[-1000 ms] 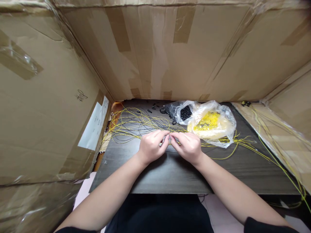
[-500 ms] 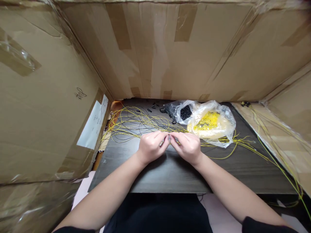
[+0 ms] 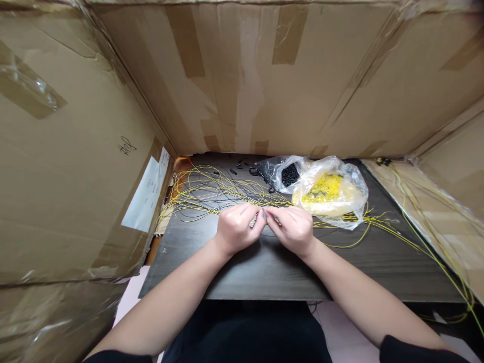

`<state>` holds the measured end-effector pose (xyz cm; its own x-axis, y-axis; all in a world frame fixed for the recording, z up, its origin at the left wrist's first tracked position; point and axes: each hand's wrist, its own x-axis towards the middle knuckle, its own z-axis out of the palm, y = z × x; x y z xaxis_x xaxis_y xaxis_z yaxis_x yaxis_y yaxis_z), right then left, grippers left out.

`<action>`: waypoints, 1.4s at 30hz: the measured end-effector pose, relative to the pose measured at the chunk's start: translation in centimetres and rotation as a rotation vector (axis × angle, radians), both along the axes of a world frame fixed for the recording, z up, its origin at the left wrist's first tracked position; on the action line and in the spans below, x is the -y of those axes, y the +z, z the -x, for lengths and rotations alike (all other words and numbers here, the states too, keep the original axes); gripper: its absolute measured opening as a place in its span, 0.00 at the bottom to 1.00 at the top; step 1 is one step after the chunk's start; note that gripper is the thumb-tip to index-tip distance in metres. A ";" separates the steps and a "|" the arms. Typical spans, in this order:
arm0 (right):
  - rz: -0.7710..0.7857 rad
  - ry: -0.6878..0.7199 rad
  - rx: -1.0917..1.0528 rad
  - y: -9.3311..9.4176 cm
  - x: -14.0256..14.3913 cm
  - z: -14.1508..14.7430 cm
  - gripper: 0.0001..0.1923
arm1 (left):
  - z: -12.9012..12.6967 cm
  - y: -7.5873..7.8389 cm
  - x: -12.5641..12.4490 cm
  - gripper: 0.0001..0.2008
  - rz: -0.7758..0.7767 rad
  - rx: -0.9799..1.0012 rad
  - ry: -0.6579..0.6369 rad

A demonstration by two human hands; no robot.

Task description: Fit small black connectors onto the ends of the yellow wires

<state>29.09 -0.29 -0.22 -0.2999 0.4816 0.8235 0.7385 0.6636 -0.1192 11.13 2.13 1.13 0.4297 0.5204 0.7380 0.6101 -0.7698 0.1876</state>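
Your left hand [image 3: 237,228] and right hand [image 3: 292,228] pinch, fingertips nearly meeting; anything held, can't tell. Beyond them, wires [image 3: 279,200] run lengthwise left–right: loops left, ends pointing right.

Saw a dark gray table [image 3: 264,277]. Found big, loopy yellow and black wires [image 3: 223,190] on its left side. Spotted little black bits [image 3: 233,172] scattered near the back. Saw a clear bag of black bits [image 3: 290,175], touching a bigger clear bag of yellow bits [image 3: 324,189]. Found long yellow wire ends [image 3: 378,220] spread out to the right.
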 end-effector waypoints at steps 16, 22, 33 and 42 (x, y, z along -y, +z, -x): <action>0.059 0.077 -0.085 -0.3 -0.1 -0.2 0.06 | 0.3 -0.6 0.1 0.09 -0.042 -0.058 -0.023; 0.106 0.082 -0.183 -0.4 0.1 0.4 0.07 | 0.3 -0.5 0.0 0.09 -0.065 -0.023 -0.012; 0.179 0.157 -0.263 0.5 0.8 1.2 0.13 | 0.5 -0.3 -0.5 0.09 -0.073 0.017 0.032; 0.298 0.248 -0.312 0.7 1.3 1.5 0.12 | 0.5 -0.4 -0.1 0.07 -0.097 0.045 0.037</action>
